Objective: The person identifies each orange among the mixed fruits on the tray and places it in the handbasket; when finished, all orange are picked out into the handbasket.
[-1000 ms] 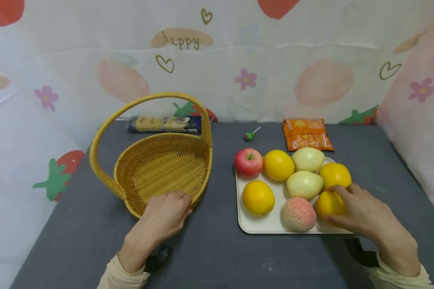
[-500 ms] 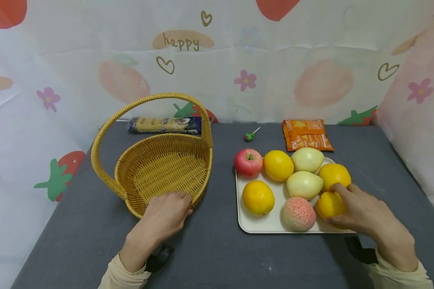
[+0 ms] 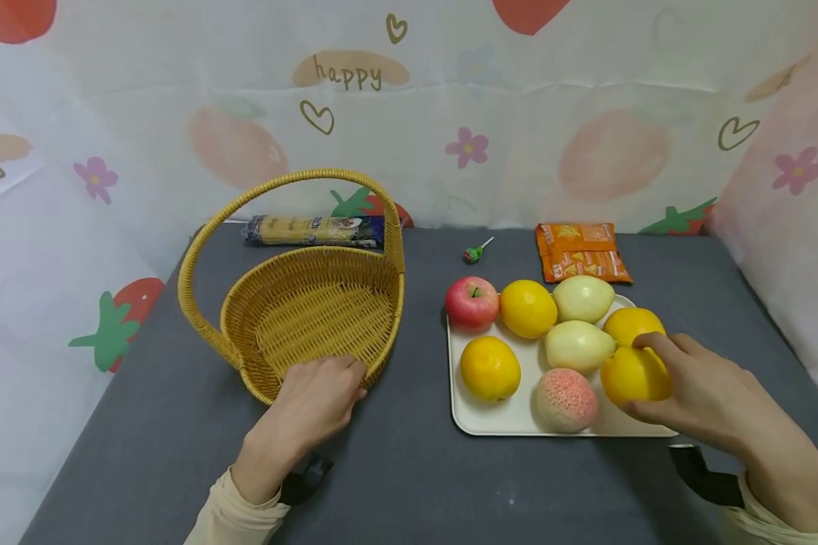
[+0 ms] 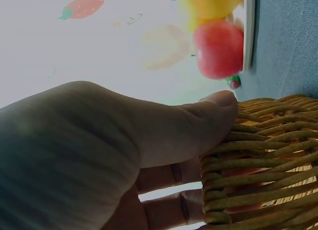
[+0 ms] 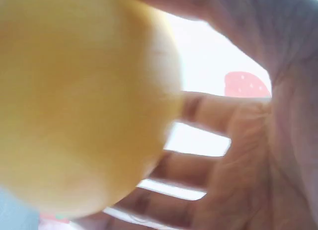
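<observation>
My left hand (image 3: pixel 313 401) grips the near rim of a yellow wicker basket (image 3: pixel 323 322) with a tall arched handle. In the left wrist view the thumb lies on one side of the woven rim (image 4: pixel 263 145) and fingers on the other. My right hand (image 3: pixel 725 401) holds a round yellow fruit (image 3: pixel 634 375) between thumb and fingers, over the right end of a white tray (image 3: pixel 473 421). Close up in the right wrist view, that smooth yellow fruit (image 5: pixel 84 106) fills the left side, and its exact kind cannot be told. The palm stands apart from it.
On the tray are a red apple (image 3: pixel 473 303), a pink peach-like fruit (image 3: pixel 566 400), pale green fruits (image 3: pixel 579 347) and more yellow fruits (image 3: pixel 490 369). Behind lie an orange snack packet (image 3: pixel 582 253), a lollipop (image 3: pixel 473 253) and a noodle packet (image 3: pixel 313 230). A printed cloth hangs at the back.
My right hand has moved slightly up and right with the yellow fruit, which now looks raised and nearer the camera. The left hand keeps its hold on the basket rim.
</observation>
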Demonstrator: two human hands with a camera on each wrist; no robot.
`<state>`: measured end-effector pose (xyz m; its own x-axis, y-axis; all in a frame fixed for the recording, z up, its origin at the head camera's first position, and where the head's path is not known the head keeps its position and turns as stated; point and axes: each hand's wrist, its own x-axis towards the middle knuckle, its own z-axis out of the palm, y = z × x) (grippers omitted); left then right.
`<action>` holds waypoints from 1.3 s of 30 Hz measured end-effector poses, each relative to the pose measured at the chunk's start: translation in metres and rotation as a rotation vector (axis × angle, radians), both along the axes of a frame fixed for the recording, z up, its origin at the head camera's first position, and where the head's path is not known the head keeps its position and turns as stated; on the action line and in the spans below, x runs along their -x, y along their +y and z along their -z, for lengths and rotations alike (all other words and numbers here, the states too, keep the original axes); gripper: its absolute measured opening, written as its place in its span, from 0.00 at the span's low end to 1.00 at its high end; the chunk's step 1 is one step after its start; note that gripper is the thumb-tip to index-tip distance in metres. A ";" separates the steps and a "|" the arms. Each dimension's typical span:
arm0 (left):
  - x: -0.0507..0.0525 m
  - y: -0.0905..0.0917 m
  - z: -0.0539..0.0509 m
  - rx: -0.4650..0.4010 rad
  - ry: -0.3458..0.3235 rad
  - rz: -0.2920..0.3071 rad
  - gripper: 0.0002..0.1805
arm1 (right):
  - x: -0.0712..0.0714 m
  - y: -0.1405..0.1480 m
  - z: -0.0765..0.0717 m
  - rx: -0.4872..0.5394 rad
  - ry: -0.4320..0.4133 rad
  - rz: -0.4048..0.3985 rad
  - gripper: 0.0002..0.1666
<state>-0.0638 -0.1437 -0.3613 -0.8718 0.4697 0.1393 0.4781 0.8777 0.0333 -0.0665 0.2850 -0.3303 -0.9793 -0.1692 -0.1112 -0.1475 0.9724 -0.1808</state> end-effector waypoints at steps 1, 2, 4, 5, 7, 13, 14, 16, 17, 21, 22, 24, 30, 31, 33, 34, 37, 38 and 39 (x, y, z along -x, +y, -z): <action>0.000 0.000 0.000 0.002 0.000 -0.002 0.13 | 0.000 -0.001 -0.002 0.002 0.031 -0.009 0.47; 0.000 0.000 0.000 0.005 -0.001 -0.003 0.13 | 0.001 -0.003 -0.004 0.004 0.064 -0.021 0.46; 0.001 0.001 0.000 0.007 -0.001 -0.006 0.12 | 0.002 -0.005 -0.008 0.008 0.144 -0.046 0.45; 0.001 0.001 0.000 0.009 -0.002 -0.006 0.12 | 0.003 -0.007 -0.010 0.010 0.190 -0.058 0.45; 0.001 0.001 0.000 0.014 0.001 -0.008 0.12 | 0.005 -0.010 -0.015 0.015 0.282 -0.085 0.44; 0.001 0.001 0.002 0.006 0.005 -0.009 0.11 | 0.015 -0.025 -0.027 0.064 0.496 -0.172 0.44; 0.001 0.001 0.002 0.003 0.007 -0.008 0.11 | 0.018 -0.027 -0.029 0.072 0.518 -0.190 0.44; 0.001 0.001 0.002 0.001 0.012 -0.005 0.11 | 0.023 -0.034 -0.033 0.090 0.559 -0.229 0.43; 0.001 0.001 0.002 -0.001 0.016 -0.003 0.11 | 0.026 -0.037 -0.034 0.098 0.577 -0.250 0.43; 0.000 0.001 0.002 -0.006 0.019 -0.003 0.11 | 0.038 -0.054 -0.036 0.133 0.625 -0.333 0.42; 0.000 0.001 0.002 -0.007 0.019 -0.003 0.11 | 0.041 -0.058 -0.036 0.138 0.622 -0.347 0.42; 0.000 0.001 0.002 -0.009 0.016 -0.005 0.11 | 0.045 -0.068 -0.036 0.144 0.607 -0.374 0.41; 0.000 0.001 0.003 -0.011 0.010 -0.009 0.11 | 0.055 -0.097 -0.033 0.146 0.574 -0.462 0.38; 0.000 0.001 0.003 -0.010 0.009 -0.009 0.11 | 0.057 -0.101 -0.032 0.149 0.573 -0.475 0.38; 0.000 0.001 0.002 -0.009 0.009 -0.007 0.11 | 0.060 -0.108 -0.031 0.159 0.564 -0.495 0.38; 0.000 0.001 0.002 -0.009 0.010 -0.006 0.12 | 0.061 -0.112 -0.030 0.161 0.561 -0.505 0.38; 0.000 0.001 0.002 -0.004 0.012 -0.001 0.12 | 0.065 -0.122 -0.028 0.165 0.538 -0.537 0.38; 0.001 0.001 0.002 -0.002 0.013 -0.001 0.12 | 0.066 -0.125 -0.027 0.164 0.533 -0.550 0.38; 0.001 0.001 0.002 0.001 0.016 0.000 0.12 | 0.067 -0.129 -0.027 0.162 0.530 -0.563 0.38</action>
<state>-0.0645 -0.1428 -0.3636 -0.8696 0.4697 0.1525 0.4785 0.8777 0.0250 -0.1339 0.1562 -0.3035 -0.6573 -0.6294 0.4145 -0.7158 0.6935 -0.0820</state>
